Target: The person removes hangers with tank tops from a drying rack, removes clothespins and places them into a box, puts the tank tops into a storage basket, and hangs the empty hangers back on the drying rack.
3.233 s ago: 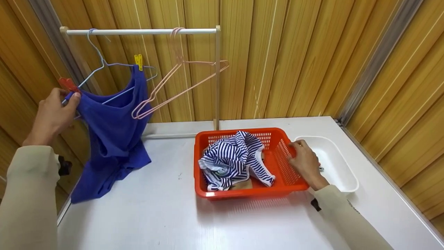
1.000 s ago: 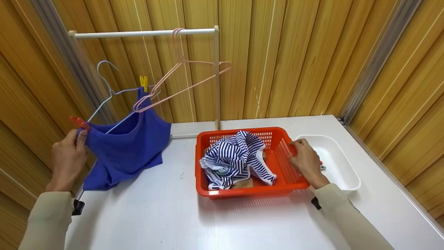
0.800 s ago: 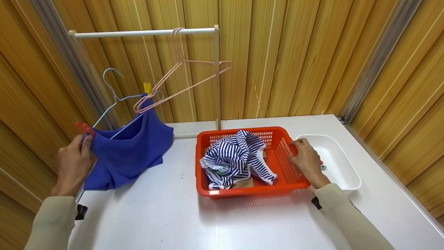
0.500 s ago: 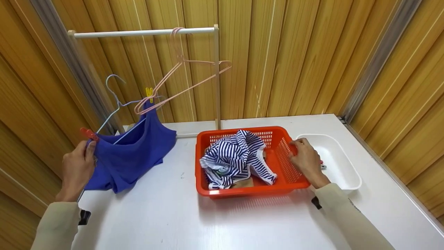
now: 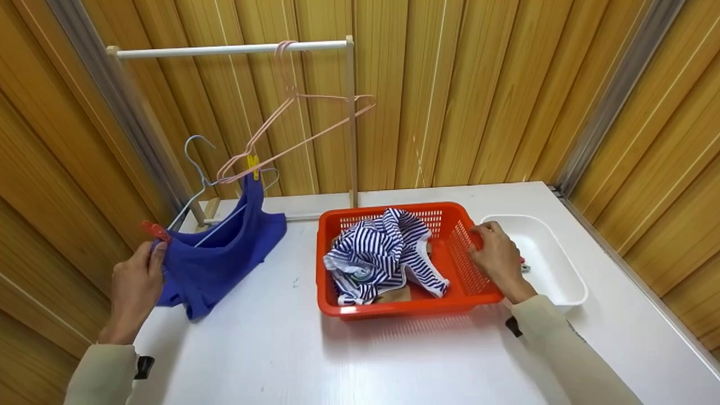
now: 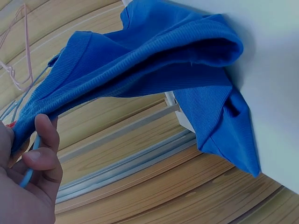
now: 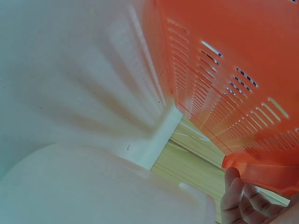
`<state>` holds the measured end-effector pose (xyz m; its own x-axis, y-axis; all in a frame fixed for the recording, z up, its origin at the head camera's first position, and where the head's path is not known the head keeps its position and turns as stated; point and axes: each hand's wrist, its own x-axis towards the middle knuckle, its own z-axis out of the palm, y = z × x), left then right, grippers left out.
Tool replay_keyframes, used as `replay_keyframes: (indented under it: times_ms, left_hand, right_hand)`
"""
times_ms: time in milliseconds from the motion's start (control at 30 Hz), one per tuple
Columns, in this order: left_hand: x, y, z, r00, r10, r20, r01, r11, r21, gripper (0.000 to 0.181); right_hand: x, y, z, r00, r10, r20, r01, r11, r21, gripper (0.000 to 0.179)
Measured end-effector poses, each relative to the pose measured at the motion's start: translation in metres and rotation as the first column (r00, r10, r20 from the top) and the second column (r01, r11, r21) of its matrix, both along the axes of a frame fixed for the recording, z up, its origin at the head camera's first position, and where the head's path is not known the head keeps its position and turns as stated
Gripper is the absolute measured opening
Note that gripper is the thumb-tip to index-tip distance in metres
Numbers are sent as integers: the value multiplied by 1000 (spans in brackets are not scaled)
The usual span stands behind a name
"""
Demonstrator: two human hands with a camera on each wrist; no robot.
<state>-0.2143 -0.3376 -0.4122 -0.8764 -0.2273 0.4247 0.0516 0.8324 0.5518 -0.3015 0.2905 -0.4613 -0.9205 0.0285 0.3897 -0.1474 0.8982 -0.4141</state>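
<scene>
In the head view, my left hand [image 5: 138, 281] pinches one shoulder of a blue sleeveless top [image 5: 214, 275] together with the light blue wire hanger [image 5: 197, 163] inside it. A red clothespin [image 5: 156, 230] sits just above my fingers, and a yellow clothespin [image 5: 253, 167] clips the other shoulder. The hanger's hook is below the rail, off it. The left wrist view shows the ribbed edge of the top [image 6: 140, 70] and the hanger wire passing between my fingers. My right hand [image 5: 498, 259] grips the right rim of a red plastic basket [image 5: 394, 309], which holds a navy-and-white striped garment [image 5: 371, 253].
A white-railed rack [image 5: 236, 49] stands at the back left, with pink hangers [image 5: 259, 138] on its rail. Right of the basket lies a white tub [image 5: 554, 270] with small clothespins partly hidden by my right hand. Wood-look panels [image 5: 484, 95] enclose the white table [image 5: 270, 354].
The blue hanger has come off the rail, and my left hand has carried it with the top downward and to the right. My right hand has stayed at the basket rim.
</scene>
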Motion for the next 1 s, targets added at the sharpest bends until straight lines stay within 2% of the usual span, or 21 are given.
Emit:
replay_keyframes:
  times_ms: [100, 433, 733, 1000]
  left_hand:
    - [4, 4, -1, 999, -10, 31, 9, 1000, 21, 42]
    - [12, 15, -2, 998, -2, 55, 0, 999, 47, 43]
    - [19, 32, 1, 1000, -15, -7, 15, 1000, 19, 38]
    - [19, 51, 6, 991, -71, -109, 67, 997, -37, 30]
  right_hand:
    - [0, 0, 0, 1000, 2, 0, -2, 1000, 1, 39]
    - [0, 0, 2, 999, -11, 39, 11, 1000, -9, 41]
    - [0, 0, 1, 999, -10, 37, 10, 1000, -14, 41]
    - [0, 0, -1, 999, 5, -33, -5, 1000, -2, 37]
